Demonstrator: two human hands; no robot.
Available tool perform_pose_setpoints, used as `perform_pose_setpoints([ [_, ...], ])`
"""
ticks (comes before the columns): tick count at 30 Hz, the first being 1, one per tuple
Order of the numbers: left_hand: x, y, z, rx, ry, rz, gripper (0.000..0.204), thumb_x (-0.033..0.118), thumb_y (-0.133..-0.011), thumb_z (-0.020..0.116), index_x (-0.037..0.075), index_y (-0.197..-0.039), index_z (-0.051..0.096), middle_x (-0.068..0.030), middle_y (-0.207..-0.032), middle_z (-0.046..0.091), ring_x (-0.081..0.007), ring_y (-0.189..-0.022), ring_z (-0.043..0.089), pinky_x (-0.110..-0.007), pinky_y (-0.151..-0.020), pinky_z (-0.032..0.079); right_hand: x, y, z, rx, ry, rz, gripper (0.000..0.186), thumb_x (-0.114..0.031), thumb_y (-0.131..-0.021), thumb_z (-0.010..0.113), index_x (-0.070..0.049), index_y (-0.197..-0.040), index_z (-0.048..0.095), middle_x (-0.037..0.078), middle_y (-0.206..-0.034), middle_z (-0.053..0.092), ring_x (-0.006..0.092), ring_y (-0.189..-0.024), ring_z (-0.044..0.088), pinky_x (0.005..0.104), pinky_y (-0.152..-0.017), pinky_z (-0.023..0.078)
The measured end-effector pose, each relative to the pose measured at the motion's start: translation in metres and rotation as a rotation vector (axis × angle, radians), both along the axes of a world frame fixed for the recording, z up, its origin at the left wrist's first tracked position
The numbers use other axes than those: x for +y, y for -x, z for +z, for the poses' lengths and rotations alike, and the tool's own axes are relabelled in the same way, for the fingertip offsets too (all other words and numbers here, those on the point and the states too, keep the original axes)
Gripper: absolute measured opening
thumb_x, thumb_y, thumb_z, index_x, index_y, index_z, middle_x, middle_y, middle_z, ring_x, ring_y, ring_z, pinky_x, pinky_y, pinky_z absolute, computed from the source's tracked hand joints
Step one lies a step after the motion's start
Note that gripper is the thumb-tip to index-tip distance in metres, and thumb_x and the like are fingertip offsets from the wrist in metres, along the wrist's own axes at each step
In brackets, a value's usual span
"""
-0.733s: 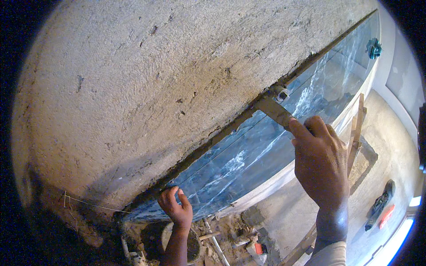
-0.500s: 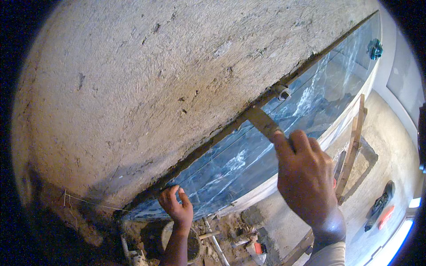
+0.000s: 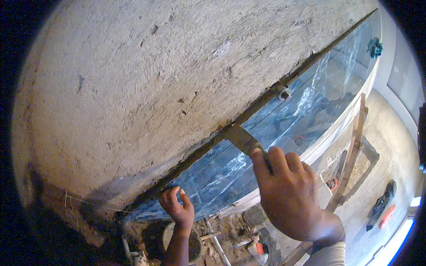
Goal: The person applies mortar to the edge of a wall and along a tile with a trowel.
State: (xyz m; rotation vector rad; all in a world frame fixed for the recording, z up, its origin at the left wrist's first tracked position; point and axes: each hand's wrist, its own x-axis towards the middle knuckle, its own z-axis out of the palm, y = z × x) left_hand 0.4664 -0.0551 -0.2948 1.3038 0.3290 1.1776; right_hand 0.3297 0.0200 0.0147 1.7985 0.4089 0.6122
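My right hand (image 3: pixel 290 190) is closed round a putty knife (image 3: pixel 241 138). The knife's flat, dirt-coated blade reaches up and left, its tip at the dark, rough strip (image 3: pixel 195 155) between the plaster wall and a row of glossy blue marble-patterned tiles (image 3: pixel 217 170). Further down the same row, my left hand (image 3: pixel 178 206) rests against the tiles near their upper edge. Its fingers are bent and its thumb curls toward them; their tips are partly hidden. Just above those fingers sits a small bluish round thing (image 3: pixel 173 182).
A round pipe fitting (image 3: pixel 282 92) sticks out at the strip. A teal object (image 3: pixel 375 48) is on the far tiles. Below are a wooden plank (image 3: pixel 350 150), a handsaw (image 3: pixel 332 183), a bucket (image 3: pixel 195 246), a pale pipe (image 3: pixel 216 244) and rubble. A thin string (image 3: pixel 111 207) crosses the lower left.
My right hand has moved left and down along the strip with the putty knife, away from the pipe fitting. My left hand has stayed almost in place.
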Motion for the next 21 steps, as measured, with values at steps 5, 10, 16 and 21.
perform_pose_setpoints([
  [5, 0.001, 0.003, 0.003, 0.0, -0.011, 0.019, 0.02, 0.002, -0.086, 0.062, 0.007, -0.104, 0.056, -0.0123, -0.099, 0.059, -0.0337, -0.095, 0.054, -0.048, -0.086, 0.039, -0.001, -0.001, 0.029, -0.169, -0.017, 0.049, 0.032, -0.008, -0.085, 0.057, -0.012, -0.116, 0.064, 0.007, -0.09, 0.054, 0.0245, -0.082, 0.059, 0.0391, -0.068, 0.051],
  [10, 0.001, 0.004, 0.003, 0.008, -0.001, 0.009, 0.02, 0.001, -0.085, 0.062, 0.007, -0.104, 0.056, -0.0123, -0.098, 0.059, -0.0339, -0.094, 0.055, -0.048, -0.087, 0.038, 0.0, -0.003, 0.062, -0.257, -0.039, 0.128, 0.027, -0.008, -0.087, 0.058, -0.015, -0.111, 0.067, 0.006, -0.087, 0.057, 0.0255, -0.083, 0.061, 0.0407, -0.069, 0.051],
  [16, 0.003, 0.002, 0.002, -0.014, -0.01, -0.008, 0.02, 0.001, -0.085, 0.062, 0.007, -0.103, 0.056, -0.0123, -0.097, 0.058, -0.034, -0.094, 0.054, -0.049, -0.086, 0.038, 0.007, 0.009, 0.068, -0.293, -0.044, 0.106, 0.025, -0.008, -0.087, 0.06, -0.015, -0.109, 0.068, 0.007, -0.086, 0.057, 0.027, -0.083, 0.061, 0.0416, -0.071, 0.05],
  [21, 0.002, 0.002, 0.003, -0.005, -0.005, -0.014, 0.02, 0.001, -0.085, 0.061, 0.007, -0.103, 0.056, -0.0131, -0.097, 0.058, -0.0345, -0.093, 0.054, -0.049, -0.086, 0.039, 0.002, 0.01, 0.061, -0.285, -0.119, 0.132, 0.025, -0.007, -0.088, 0.06, -0.014, -0.11, 0.067, 0.006, -0.088, 0.057, 0.027, -0.084, 0.061, 0.0414, -0.07, 0.05],
])
